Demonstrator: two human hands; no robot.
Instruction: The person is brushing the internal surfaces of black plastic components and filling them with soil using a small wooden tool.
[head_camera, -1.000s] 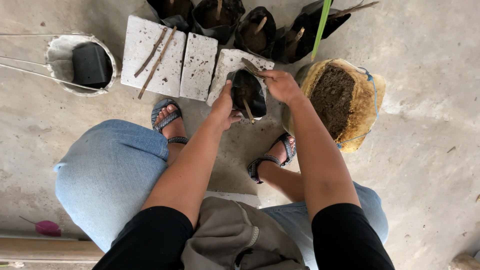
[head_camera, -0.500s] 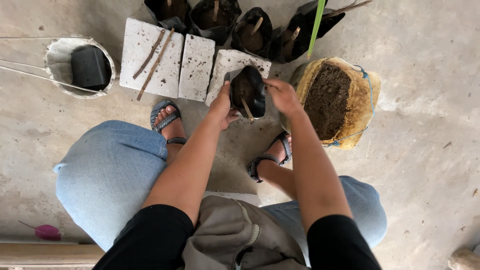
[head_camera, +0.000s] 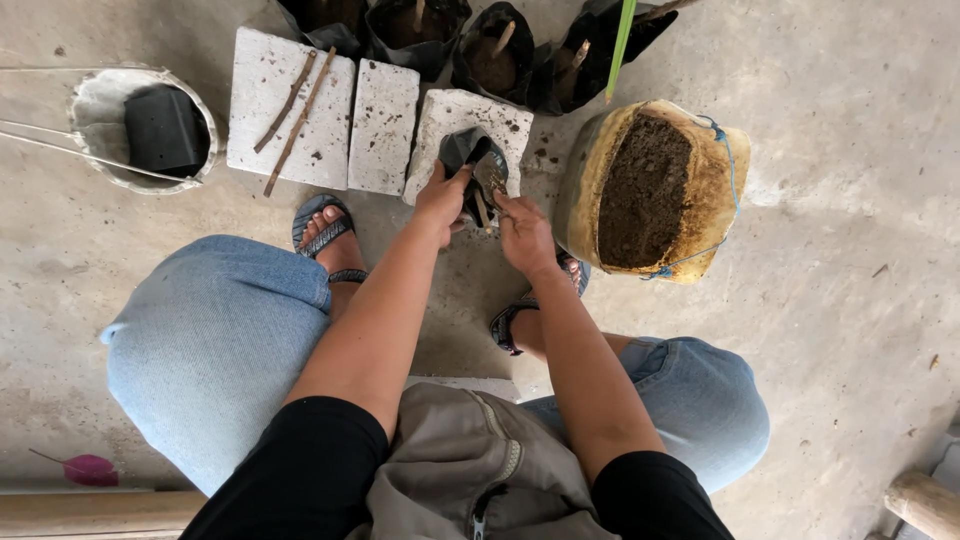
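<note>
A: What is the largest thing near the fingers?

B: The concrete floor (head_camera: 850, 300) lies under everything. On it, just right of the fingers, a sack (head_camera: 650, 190) stands open, full of dark soil.

A: And to the left?

B: Three pale slabs (head_camera: 290, 120) lie side by side on the floor. Two sticks (head_camera: 290, 110) rest on the leftmost slab. Further left sits a bucket (head_camera: 100, 110) with a black block inside.

A: What is beyond the fingers?

B: A row of filled bags (head_camera: 490, 50), each with a cutting stuck in the soil. A green stalk (head_camera: 620, 40) leans above the sack.

A: What do the hands hold?

B: Both meet on one small black bag (head_camera: 468, 160), held up over the rightmost slab. The left hand (head_camera: 440, 200) has its fingers closed around the bag's left side. The right hand (head_camera: 525, 235) pinches the bag's right edge, fingers closed there too. A cutting (head_camera: 483, 205) pokes down between the two hands; I cannot tell which fingers touch it.

A: Anything smaller?

B: Well behind the fingers, near the left knee, a pink petal (head_camera: 90, 468) lies on the floor.
</note>
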